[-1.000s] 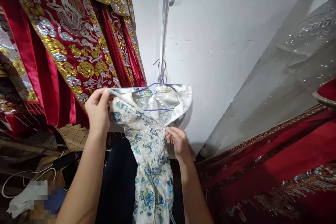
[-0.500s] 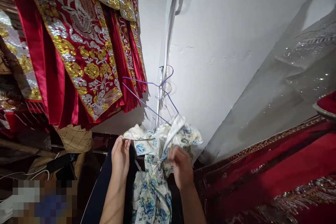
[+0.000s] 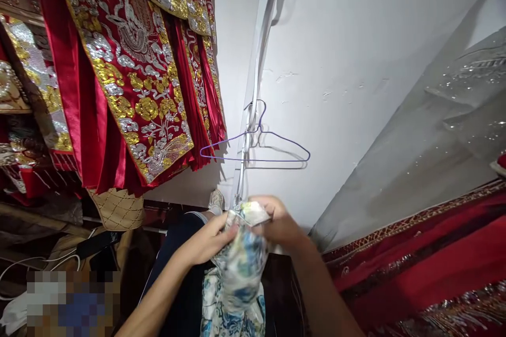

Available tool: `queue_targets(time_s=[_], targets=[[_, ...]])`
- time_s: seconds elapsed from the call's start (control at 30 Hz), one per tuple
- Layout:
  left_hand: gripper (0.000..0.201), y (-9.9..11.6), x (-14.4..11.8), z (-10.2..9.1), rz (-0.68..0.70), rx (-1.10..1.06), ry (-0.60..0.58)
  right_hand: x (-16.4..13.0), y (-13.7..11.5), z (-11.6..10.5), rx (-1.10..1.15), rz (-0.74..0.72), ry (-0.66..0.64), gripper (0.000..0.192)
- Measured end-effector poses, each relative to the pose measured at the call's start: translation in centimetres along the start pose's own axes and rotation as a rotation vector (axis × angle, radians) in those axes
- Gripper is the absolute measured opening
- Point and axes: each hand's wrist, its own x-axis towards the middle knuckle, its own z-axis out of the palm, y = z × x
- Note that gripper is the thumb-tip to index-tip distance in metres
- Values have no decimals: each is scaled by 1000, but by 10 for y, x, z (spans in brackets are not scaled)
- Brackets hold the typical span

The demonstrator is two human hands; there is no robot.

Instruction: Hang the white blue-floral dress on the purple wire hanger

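Head view: both hands meet low centre on a floral dress [image 3: 241,268], bunched between them. Left hand [image 3: 207,242] clamps the left side of the bundle, fingers curled into the cloth. Right hand [image 3: 279,224] closes over the top right, pinching the folded top edge; fingertips partly hidden by fabric, so exact pinch point unclear. The rest of the dress trails down toward the near edge, in front of dark cloth.

Handling, my read: thin satin-like fabric, light, limp, likely slippery. No stiffness, it will sag wherever unsupported. Best held at seams or shoulders/collar, with a full closed grip rather than fingertips; loose folds would slide out.

Purple wire hanger [image 3: 256,150] hangs bare on the white wall [image 3: 356,63], above the hands, not touching dress or hands. It hooks by a pale strip [image 3: 253,95] running down the wall.

Left: red embroidered robes [image 3: 130,73] with gold and silver work. Right: red cloth [image 3: 427,258] and grey sequinned fabric [image 3: 443,116].
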Motion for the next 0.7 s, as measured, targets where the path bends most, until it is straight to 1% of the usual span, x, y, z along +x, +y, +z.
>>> queue_targets(time_s=[0.03, 0.07, 0.1, 0.13, 0.17, 0.23, 0.27, 0.3, 0.37, 0.43, 0.5, 0.57, 0.6, 0.63, 0.7], targets=[[42, -4, -2, -6, -33, 73, -82, 10, -10, -12, -132, -126, 130, 21], [42, -8, -5, -13, -62, 161, -114, 21, -16, -24, -241, -248, 271, 23], [40, -10, -9, -21, -84, 253, -99, 32, -19, -34, -316, -344, 400, 21], [38, -12, -14, -30, -104, 344, -51, 43, -17, -43, -355, -387, 484, 19], [36, -12, -18, -40, -123, 434, 13, 54, -12, -51, -375, -369, 506, 23], [32, -12, -26, -62, -168, 610, 114, 72, 8, -63, -418, -261, 450, 43], [31, -12, -29, -73, -192, 695, 136, 78, 19, -67, -446, -205, 397, 47], [32, -12, -32, -84, -211, 771, 136, 83, 31, -71, -473, -167, 346, 48], [37, -16, -34, -101, -226, 887, 82, 84, 49, -79, -519, -146, 278, 42], [41, -22, -34, -115, -231, 952, -8, 77, 57, -89, -562, -165, 262, 36], [38, -26, -29, -126, -266, 971, -68, 63, 54, -99, -590, -178, 305, 30], [31, -23, -20, -134, -282, 965, -37, 46, 46, -109, -587, -163, 349, 26], [28, -18, -14, -137, -248, 955, 2, 38, 40, -113, -582, -151, 365, 25], [28, -10, -7, -139, -182, 940, 43, 31, 34, -117, -581, -144, 379, 26], [28, 10, 9, -141, -11, 901, 121, 19, 23, -123, -593, -151, 393, 26]])
